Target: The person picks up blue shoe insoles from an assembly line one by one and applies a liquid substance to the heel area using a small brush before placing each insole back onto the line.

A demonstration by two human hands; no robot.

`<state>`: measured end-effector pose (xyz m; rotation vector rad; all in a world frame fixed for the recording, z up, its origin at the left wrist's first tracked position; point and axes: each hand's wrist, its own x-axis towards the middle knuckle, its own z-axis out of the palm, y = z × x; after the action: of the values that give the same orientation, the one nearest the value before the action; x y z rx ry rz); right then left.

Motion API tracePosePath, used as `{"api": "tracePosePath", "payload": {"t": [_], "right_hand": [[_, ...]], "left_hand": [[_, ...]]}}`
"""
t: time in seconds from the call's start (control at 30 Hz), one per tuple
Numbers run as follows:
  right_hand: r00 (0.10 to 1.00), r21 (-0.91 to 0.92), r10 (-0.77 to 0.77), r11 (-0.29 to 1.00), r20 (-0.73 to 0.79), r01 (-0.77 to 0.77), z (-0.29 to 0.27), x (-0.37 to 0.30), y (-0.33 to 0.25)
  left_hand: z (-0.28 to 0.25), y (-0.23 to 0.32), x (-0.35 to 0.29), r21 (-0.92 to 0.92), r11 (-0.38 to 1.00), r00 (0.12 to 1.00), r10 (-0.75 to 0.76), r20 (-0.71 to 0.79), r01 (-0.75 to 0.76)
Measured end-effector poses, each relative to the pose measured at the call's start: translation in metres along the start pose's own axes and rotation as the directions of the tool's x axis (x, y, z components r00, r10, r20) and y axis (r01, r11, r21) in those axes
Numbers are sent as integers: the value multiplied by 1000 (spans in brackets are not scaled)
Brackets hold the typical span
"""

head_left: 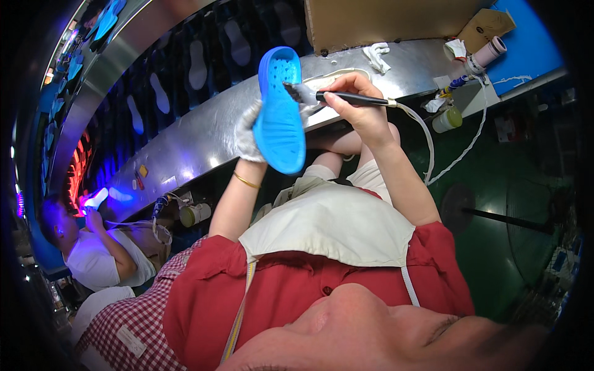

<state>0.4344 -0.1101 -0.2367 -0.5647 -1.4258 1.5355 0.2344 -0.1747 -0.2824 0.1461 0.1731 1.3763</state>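
Observation:
In my left hand point(248, 133), which wears a pale glove, I hold up a bright blue shoe sole point(280, 130) by its edge. Its patterned side, with small holes at the upper end, faces me. My right hand point(365, 114) is bare and grips a brush point(352, 99) by its black handle. A white tube point(417, 119) runs from the handle's end. The dark bristles are at the sole's upper part; whether they touch it I cannot tell. Behind the brush a pale, rounded object point(328, 80) lies on the metal bench, partly hidden by my hand.
Beyond the curved metal bench point(204, 142) is a dark rack or belt with several pale soles point(159, 93). Cardboard point(371, 25) stands at the back. A pink tumbler point(489, 52) and a jar point(447, 119) are at right. A co-worker point(99, 250) sits at left.

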Motion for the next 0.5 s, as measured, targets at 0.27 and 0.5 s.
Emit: {"api": "tracePosePath", "payload": {"t": [0.27,0.5], "right_hand": [[975,-379,-202,899,87,220,20,-10,-4],[958,-434,-263,854,115,287,22,-10,0]], "left_hand": [[-12,-45,18,134,991,991,26,-130,-8],[-24,-24,24,190,981,996,52,-78,-36]]}}
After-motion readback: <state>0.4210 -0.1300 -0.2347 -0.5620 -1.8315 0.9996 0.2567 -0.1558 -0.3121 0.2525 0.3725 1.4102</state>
